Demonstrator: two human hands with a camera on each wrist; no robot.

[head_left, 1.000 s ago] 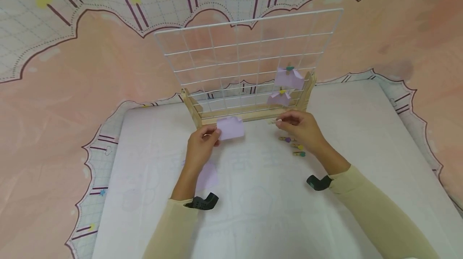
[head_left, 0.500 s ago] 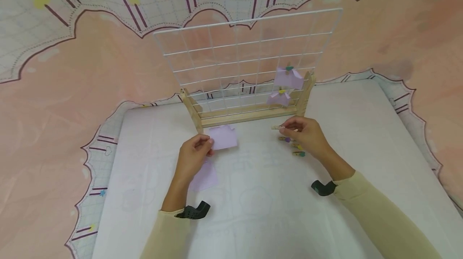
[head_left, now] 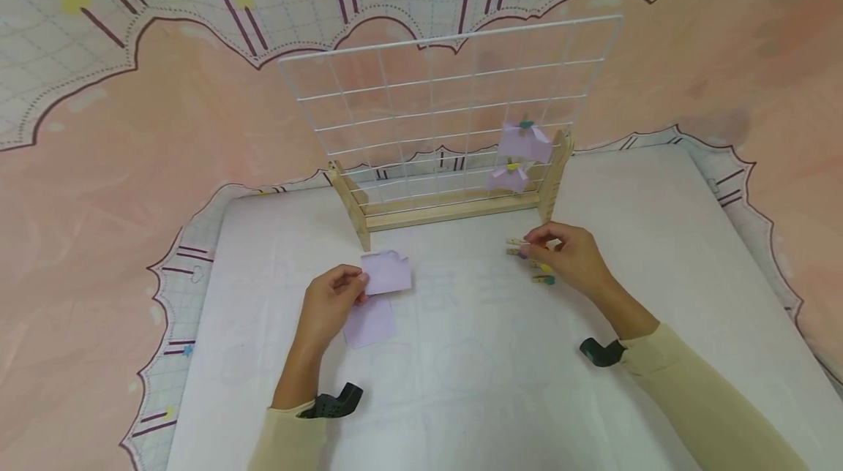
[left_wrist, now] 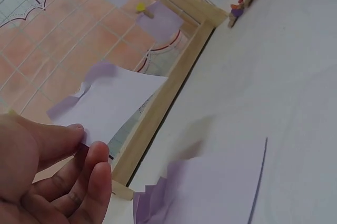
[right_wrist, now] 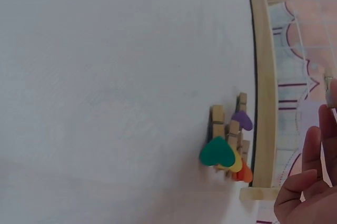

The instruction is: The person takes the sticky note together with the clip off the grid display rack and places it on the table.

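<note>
A lilac paper note (head_left: 387,273), torn or creased along its top edge, is pinched at one side by my left hand (head_left: 329,303). The left wrist view shows the thumb and a finger gripping the note (left_wrist: 116,97). Below it, more lilac paper (head_left: 369,323) lies on the table, looking like a stack in the left wrist view. My right hand (head_left: 569,255) pinches a small wooden clothespin (head_left: 516,241) between thumb and fingers. Close under that hand lie several clothespins (head_left: 543,279) with coloured hearts, green (right_wrist: 217,151) and purple (right_wrist: 243,120) among them.
At the back of the white table (head_left: 461,383) a white wire grid (head_left: 431,102) stands in a wooden base (head_left: 454,213). Two lilac notes hang at its right: the upper note (head_left: 525,145) by a green-hearted clothespin, the lower note (head_left: 508,180) by a yellow one.
My left hand has drawn the note toward me and to the left, away from the grid. The right hand has moved slightly back and right with its clothespin.
</note>
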